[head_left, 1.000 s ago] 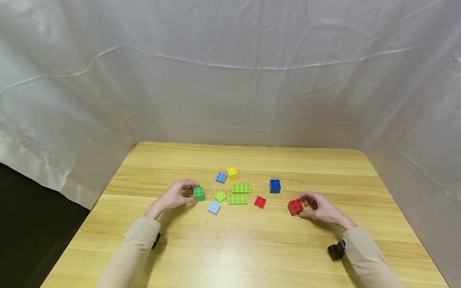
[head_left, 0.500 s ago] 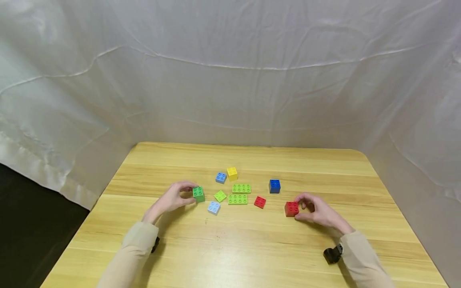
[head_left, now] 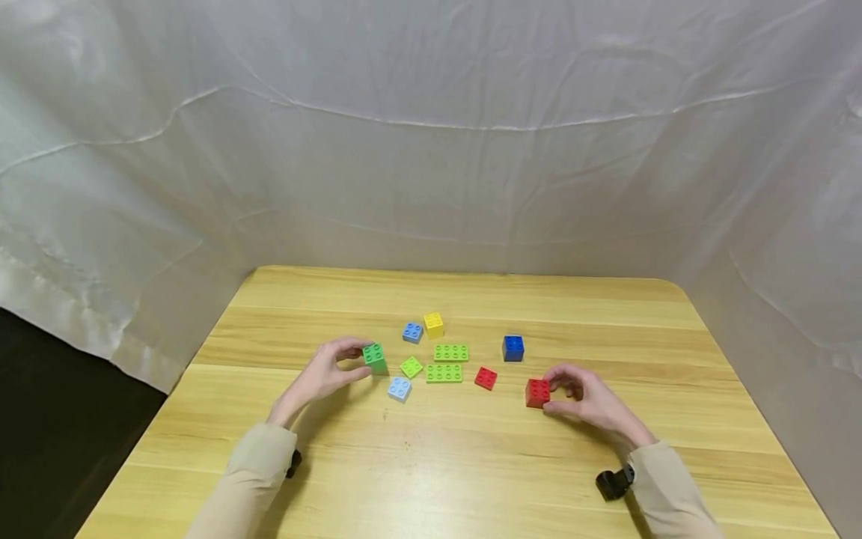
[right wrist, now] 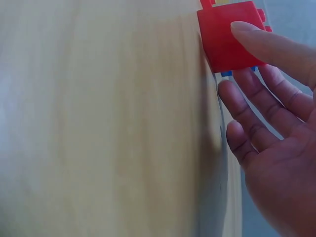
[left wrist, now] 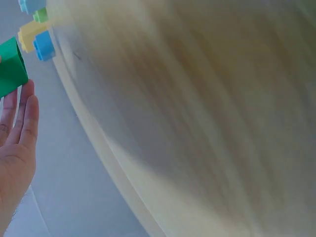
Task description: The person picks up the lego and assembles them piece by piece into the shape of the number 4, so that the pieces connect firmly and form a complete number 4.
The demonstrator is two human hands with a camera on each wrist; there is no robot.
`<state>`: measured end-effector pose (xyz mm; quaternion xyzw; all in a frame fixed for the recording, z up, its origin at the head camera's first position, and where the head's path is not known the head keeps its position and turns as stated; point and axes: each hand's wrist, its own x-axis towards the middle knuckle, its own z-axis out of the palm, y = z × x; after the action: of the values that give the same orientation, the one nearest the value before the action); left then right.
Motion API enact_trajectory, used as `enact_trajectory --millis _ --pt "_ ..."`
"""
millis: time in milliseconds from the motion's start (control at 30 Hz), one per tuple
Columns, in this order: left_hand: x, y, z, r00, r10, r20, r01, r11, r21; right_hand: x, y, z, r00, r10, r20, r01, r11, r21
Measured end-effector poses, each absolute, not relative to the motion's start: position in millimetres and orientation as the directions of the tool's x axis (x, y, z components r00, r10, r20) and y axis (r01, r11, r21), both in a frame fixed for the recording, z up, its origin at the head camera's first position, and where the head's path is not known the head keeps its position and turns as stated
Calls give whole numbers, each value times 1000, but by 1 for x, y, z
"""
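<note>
My left hand (head_left: 326,372) pinches a green two-by-two toy brick (head_left: 374,361) between thumb and fingers. In the left wrist view that green brick (left wrist: 11,71) sits at the fingertips, its thumb side cut off by the frame. Over on the right, my right hand (head_left: 592,398) grips a tall red brick (head_left: 536,394), with the thumb pressed against one side, as the right wrist view shows. Between the hands lie a flat red brick (head_left: 485,378), two long lime bricks (head_left: 451,352), a small lime brick (head_left: 411,367) and a light blue brick (head_left: 399,389).
Farther back stand a dark blue brick (head_left: 513,349), a yellow brick (head_left: 434,325) and a medium blue brick (head_left: 413,333). Everything is on a wooden table (head_left: 458,479). Pale cloth (head_left: 431,187) hangs behind it and at both sides.
The right hand has moved left with the tall red brick, which has turned slightly. The green brick in the left hand has shifted a little and tilted. The other bricks stay put.
</note>
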<state>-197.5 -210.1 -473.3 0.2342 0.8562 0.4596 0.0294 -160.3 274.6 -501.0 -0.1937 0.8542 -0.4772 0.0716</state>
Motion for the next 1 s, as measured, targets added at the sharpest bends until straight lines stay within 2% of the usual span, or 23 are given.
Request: enact_trajectory --millis 600,1000 --pt "-182 -183 -463 -888 397 233 385 361 849 -156 259 -505 -923 -377 81 -249 421 -872" --pt "-172 -152 -462 -891 394 227 365 323 873 -158 249 -512 -905 -398 150 -284 303 -910"
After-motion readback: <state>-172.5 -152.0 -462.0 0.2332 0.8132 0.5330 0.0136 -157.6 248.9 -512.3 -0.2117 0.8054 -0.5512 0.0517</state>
